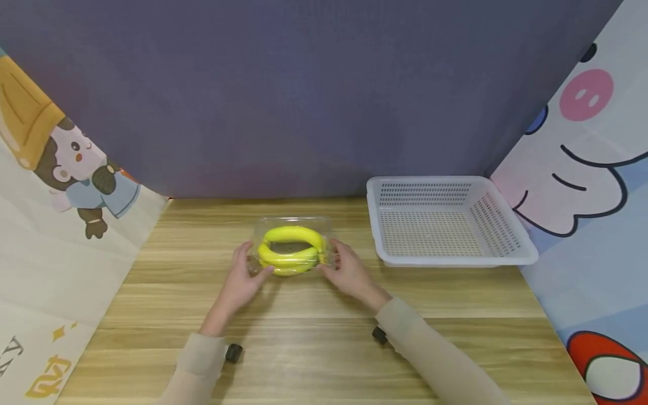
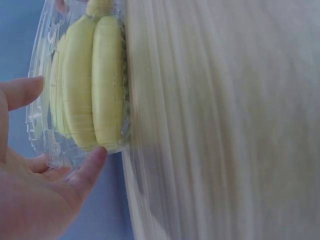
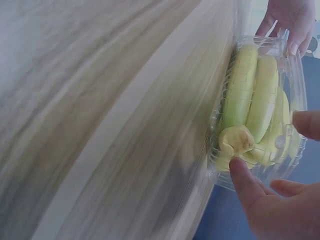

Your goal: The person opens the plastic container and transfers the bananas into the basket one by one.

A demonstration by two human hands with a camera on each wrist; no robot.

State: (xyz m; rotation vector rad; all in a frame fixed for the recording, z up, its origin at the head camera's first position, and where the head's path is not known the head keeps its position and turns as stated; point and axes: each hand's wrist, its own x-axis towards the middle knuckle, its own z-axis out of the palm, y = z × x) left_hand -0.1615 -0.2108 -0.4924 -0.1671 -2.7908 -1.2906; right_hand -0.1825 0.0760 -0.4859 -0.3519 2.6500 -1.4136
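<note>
A clear plastic clamshell box (image 1: 296, 219) with several yellow bananas (image 1: 291, 233) inside sits on the wooden table. My left hand (image 1: 240, 284) holds the box at its left end, and my right hand (image 1: 350, 274) holds the right end. In the left wrist view, the thumb and fingers of the left hand (image 2: 45, 190) spread around the end of the box. The right wrist view has the right hand (image 3: 285, 210) at the end near the banana stem (image 3: 237, 140). Beyond it, the left hand (image 3: 290, 22) touches the far end.
To the right on the table (image 1: 304, 349) stands a white perforated plastic basket (image 1: 455, 261). A dark grey cloth wall (image 1: 283, 101) rises behind the table. Cartoon-printed panels flank it on the left (image 1: 61, 270) and the right (image 1: 597, 225).
</note>
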